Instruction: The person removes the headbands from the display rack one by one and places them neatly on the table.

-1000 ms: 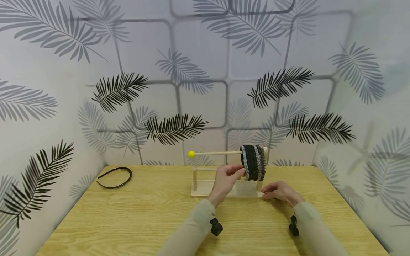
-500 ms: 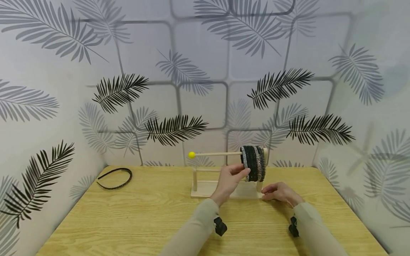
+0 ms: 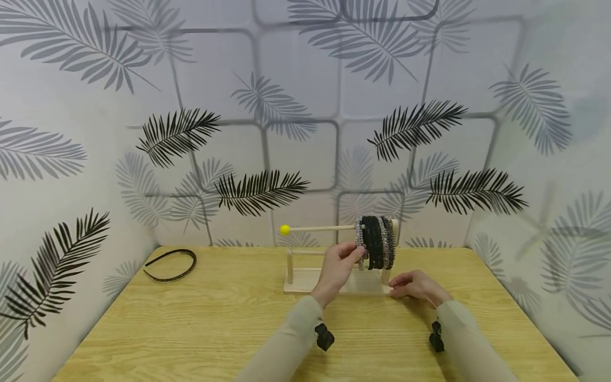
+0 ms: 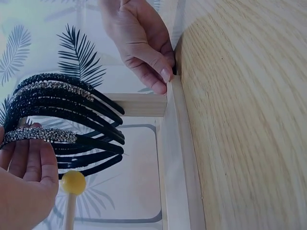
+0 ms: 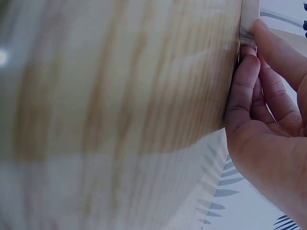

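The left hand [image 3: 335, 268] is pinching the silver headband [image 3: 359, 234] beside the black headbands [image 3: 375, 241] on the rod [image 3: 320, 228] — best guided level — while the right hand [image 3: 420, 287] is pinching the stand base [image 3: 305, 286], probably bracing it.

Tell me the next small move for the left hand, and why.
Probably slide the silver rhinestone headband along the upper rod toward the yellow ball: the left hand holds it, it sits slightly apart from the other headbands, that stretch of rod is bare, and the right hand pinches the stand's base.
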Tool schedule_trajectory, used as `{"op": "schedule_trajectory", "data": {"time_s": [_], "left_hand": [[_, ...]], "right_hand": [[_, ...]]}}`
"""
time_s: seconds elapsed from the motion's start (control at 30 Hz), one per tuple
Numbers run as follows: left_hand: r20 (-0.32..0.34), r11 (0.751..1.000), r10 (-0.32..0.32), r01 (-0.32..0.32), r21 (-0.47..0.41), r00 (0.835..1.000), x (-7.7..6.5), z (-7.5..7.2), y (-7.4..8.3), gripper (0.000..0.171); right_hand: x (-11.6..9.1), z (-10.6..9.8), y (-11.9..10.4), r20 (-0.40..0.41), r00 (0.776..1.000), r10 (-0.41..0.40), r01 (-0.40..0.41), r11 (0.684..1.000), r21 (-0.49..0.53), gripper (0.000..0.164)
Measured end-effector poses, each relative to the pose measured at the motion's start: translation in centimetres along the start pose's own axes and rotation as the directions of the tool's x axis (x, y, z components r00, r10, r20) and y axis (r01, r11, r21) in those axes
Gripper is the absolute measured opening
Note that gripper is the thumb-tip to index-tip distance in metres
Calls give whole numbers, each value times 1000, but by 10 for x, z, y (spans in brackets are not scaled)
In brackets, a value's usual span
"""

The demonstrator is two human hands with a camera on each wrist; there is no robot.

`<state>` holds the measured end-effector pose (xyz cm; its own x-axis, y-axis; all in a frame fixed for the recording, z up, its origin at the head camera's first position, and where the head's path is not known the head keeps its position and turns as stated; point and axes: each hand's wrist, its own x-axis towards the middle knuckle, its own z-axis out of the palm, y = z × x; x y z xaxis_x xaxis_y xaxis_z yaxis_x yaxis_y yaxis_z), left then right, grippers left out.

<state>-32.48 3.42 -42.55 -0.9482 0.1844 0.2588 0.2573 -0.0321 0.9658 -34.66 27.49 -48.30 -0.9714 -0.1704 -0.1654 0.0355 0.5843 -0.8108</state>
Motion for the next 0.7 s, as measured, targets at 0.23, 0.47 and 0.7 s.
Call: {"op": "schedule_trajectory", "data": {"time_s": [0.23, 0.47, 0.7], "left_hand": [[4, 998, 42, -42, -46, 999, -2, -23, 2, 24], [33, 995, 48, -45, -89, 998, -2, -38, 5, 28], [10, 995, 66, -65, -76, 998, -6, -50, 4, 30]], "right_hand": [[3, 6, -3, 17, 1000, -18, 19, 1000, -21, 28], [3, 1, -3, 18, 1000, -18, 19, 1000, -19, 29], [1, -1, 0, 24, 1000, 6, -6, 1000, -21, 29]]}}
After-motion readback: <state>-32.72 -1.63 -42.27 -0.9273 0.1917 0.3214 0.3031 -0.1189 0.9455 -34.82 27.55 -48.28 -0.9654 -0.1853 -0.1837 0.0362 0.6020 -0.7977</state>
